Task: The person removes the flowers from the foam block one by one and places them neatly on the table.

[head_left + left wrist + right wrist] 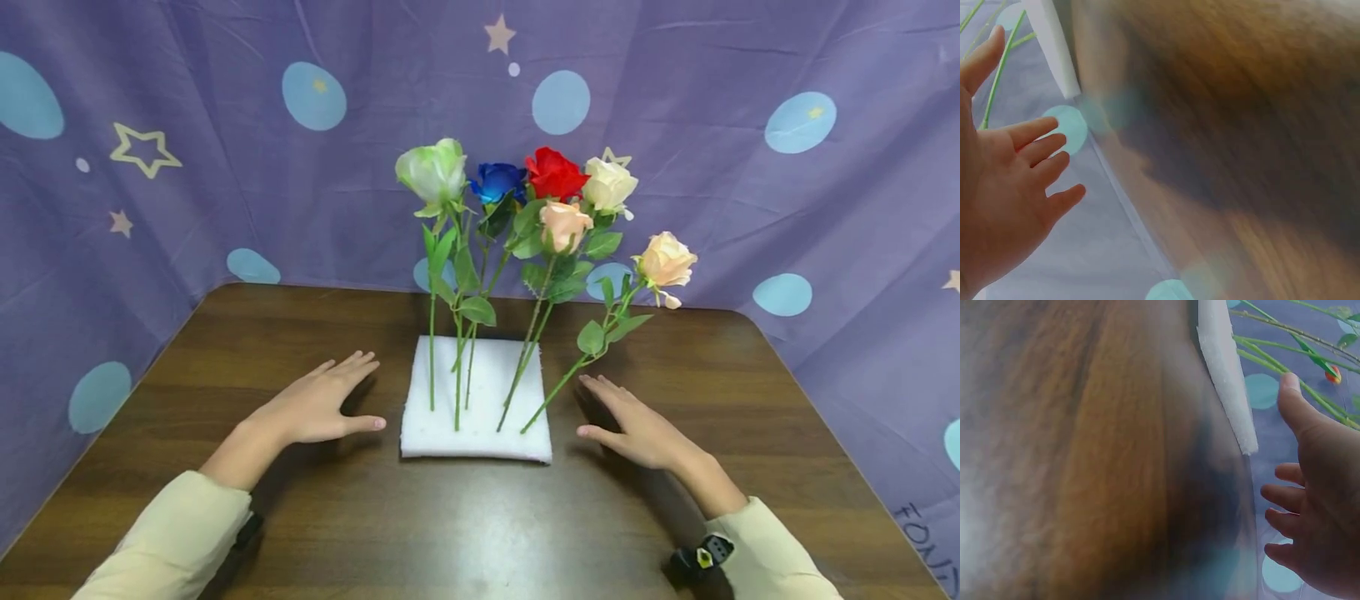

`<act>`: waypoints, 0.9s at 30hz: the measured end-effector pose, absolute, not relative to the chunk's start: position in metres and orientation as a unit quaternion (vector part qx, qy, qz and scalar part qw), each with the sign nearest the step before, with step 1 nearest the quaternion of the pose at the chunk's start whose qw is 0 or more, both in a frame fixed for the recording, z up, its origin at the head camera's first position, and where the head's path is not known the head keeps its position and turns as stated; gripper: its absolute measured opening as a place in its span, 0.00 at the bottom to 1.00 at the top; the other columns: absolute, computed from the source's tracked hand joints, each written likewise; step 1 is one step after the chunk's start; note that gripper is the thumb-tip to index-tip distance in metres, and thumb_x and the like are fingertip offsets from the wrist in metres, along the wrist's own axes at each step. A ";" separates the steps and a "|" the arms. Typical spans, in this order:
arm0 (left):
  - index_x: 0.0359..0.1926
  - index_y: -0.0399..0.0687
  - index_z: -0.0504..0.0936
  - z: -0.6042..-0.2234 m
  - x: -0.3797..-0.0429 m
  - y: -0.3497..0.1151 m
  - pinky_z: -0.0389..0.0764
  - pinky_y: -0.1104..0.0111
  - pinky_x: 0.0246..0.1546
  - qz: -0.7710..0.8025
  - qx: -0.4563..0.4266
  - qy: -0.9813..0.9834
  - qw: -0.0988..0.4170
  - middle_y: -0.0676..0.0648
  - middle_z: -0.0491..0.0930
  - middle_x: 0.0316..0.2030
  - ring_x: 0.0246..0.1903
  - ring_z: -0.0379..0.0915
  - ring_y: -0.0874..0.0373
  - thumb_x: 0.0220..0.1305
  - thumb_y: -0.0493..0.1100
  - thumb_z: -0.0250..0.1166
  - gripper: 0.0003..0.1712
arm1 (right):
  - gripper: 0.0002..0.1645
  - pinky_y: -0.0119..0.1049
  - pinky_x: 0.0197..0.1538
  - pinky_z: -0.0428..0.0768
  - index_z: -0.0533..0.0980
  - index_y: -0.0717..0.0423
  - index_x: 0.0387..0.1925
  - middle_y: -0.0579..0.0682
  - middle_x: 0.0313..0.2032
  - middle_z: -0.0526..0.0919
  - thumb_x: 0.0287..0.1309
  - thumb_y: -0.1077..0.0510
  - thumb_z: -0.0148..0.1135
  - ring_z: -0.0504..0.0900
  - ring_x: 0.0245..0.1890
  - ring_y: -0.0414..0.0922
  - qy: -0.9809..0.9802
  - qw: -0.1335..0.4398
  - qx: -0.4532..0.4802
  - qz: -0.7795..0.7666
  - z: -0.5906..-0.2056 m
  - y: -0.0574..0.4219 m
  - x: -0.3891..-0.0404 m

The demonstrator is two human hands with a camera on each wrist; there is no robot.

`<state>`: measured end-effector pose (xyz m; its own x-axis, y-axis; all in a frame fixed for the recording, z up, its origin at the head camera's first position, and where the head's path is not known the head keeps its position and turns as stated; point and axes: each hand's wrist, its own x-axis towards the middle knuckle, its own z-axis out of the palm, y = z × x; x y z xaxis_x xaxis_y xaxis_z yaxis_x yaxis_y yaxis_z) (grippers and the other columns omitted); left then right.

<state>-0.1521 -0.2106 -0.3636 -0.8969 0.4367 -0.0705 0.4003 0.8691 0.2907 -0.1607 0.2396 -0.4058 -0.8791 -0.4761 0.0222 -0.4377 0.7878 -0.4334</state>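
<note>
Several artificial roses stand with their stems in a white foam block (487, 442) on the table. A pale green rose (433, 171) is at the left, then a blue rose (498, 182), a red rose (555, 172) and a cream rose (609, 183). One peach rose (564, 225) rises in front; another peach rose (667, 260) leans far right. My left hand (318, 404) is beside the block's left side, fingers extended and thumb apart, holding nothing. To the block's right, my right hand (637, 425) is likewise spread and holds nothing. Both wrist views show the palms near the block's edge.
The brown wooden table (337, 533) has rounded back corners. Behind and at both sides hangs a purple curtain (420, 75) with stars and blue ovals. A dark wrist device (705, 557) sits at the right sleeve.
</note>
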 end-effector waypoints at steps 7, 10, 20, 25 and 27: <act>0.70 0.37 0.60 -0.361 -0.155 -0.201 0.54 0.42 0.72 0.142 0.228 0.960 0.082 0.36 0.57 0.72 0.73 0.51 0.40 0.57 0.66 0.63 0.51 | 0.48 0.60 0.71 0.61 0.59 0.56 0.71 0.62 0.71 0.62 0.58 0.34 0.59 0.60 0.72 0.61 0.935 0.064 -0.284 -0.204 -0.405 0.228 -0.165; 0.71 0.37 0.60 -0.362 -0.157 -0.196 0.53 0.42 0.73 0.145 0.235 0.957 0.091 0.37 0.57 0.72 0.73 0.50 0.41 0.57 0.67 0.63 0.52 | 0.49 0.58 0.71 0.63 0.60 0.55 0.71 0.61 0.71 0.62 0.57 0.32 0.59 0.61 0.71 0.59 0.932 0.070 -0.294 -0.198 -0.406 0.222 -0.166; 0.72 0.38 0.57 -0.372 -0.162 -0.180 0.53 0.44 0.74 0.138 0.267 0.947 0.111 0.38 0.55 0.74 0.74 0.48 0.43 0.55 0.66 0.64 0.54 | 0.51 0.53 0.68 0.69 0.60 0.54 0.71 0.54 0.72 0.63 0.53 0.34 0.64 0.64 0.71 0.54 0.916 0.033 -0.344 -0.203 -0.411 0.204 -0.166; 0.71 0.37 0.58 -0.373 -0.163 -0.175 0.54 0.43 0.73 0.124 0.283 0.945 0.110 0.38 0.56 0.73 0.74 0.50 0.43 0.56 0.66 0.64 0.53 | 0.52 0.52 0.69 0.69 0.60 0.54 0.71 0.55 0.72 0.62 0.51 0.34 0.65 0.63 0.71 0.54 0.908 0.015 -0.363 -0.208 -0.415 0.199 -0.167; 0.71 0.36 0.59 -0.374 -0.163 -0.173 0.55 0.44 0.73 0.119 0.287 0.944 0.112 0.38 0.57 0.73 0.74 0.51 0.43 0.56 0.65 0.64 0.52 | 0.52 0.52 0.69 0.68 0.59 0.53 0.71 0.55 0.72 0.62 0.51 0.33 0.64 0.62 0.72 0.53 0.906 0.015 -0.367 -0.210 -0.416 0.197 -0.167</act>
<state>-0.1634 -0.1729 -0.3737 -0.8106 0.5678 -0.1430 0.5147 0.8075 0.2883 -0.1672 0.1974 -0.4164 -0.7295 -0.6719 0.1281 -0.6596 0.6414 -0.3919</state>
